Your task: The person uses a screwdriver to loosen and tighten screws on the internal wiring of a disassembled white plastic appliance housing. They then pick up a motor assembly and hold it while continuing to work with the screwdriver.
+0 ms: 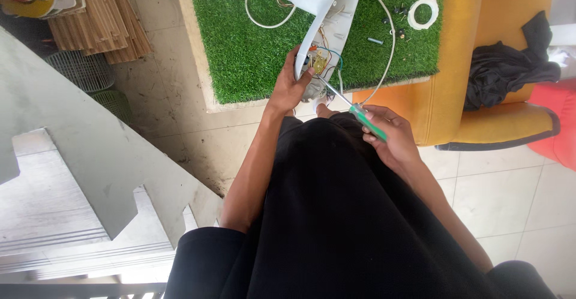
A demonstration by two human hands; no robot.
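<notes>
White curved plastic housing (pixel 324 17), wires exposed, lies at twelve o'clock on a shaggy green turf mat (pixel 240 53). The left hand (pixel 291 86) clasps its lower edge; the right hand (pixel 390 137) pinches a green-handled screwdriver (pixel 354 112), tip lost among the wiring. Small screws are hard to make out. Pale tiled floor (pixel 504 197); yellow chair (pixel 462 95) at two o'clock.
</notes>
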